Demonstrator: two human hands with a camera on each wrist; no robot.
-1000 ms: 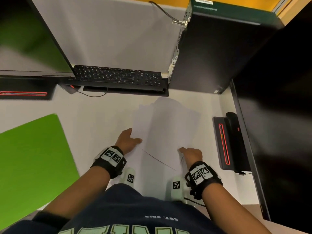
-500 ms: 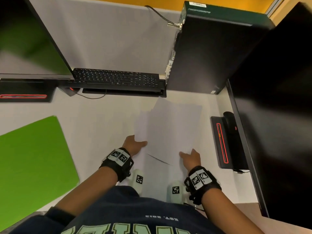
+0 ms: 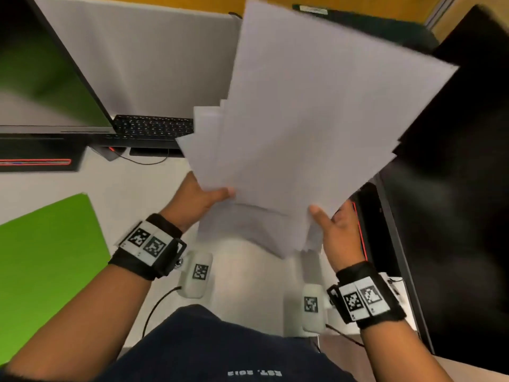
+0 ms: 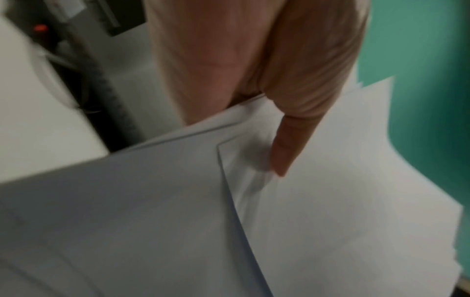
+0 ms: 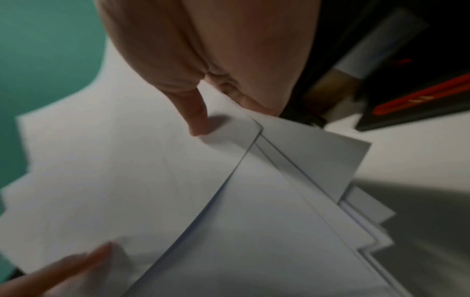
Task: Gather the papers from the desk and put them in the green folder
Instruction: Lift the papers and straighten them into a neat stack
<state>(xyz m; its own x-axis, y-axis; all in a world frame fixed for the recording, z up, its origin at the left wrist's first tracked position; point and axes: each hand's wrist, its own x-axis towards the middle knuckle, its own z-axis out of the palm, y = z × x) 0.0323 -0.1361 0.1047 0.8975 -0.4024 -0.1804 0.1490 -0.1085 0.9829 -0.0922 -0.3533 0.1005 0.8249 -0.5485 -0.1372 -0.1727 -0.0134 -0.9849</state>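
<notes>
Black keyboard, dark monitor, black docking unit, white desk

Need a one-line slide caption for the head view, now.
Both hands hold fanned papers above the desk; green folder lies left.

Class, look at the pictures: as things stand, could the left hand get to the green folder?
Probably yes. The folder lies on the desk on the left hand's own side, with only bare desk between. But that hand is holding the papers, so it isn't free.

Papers up off desk, btwn hands; folder far left; keyboard behind.
</notes>
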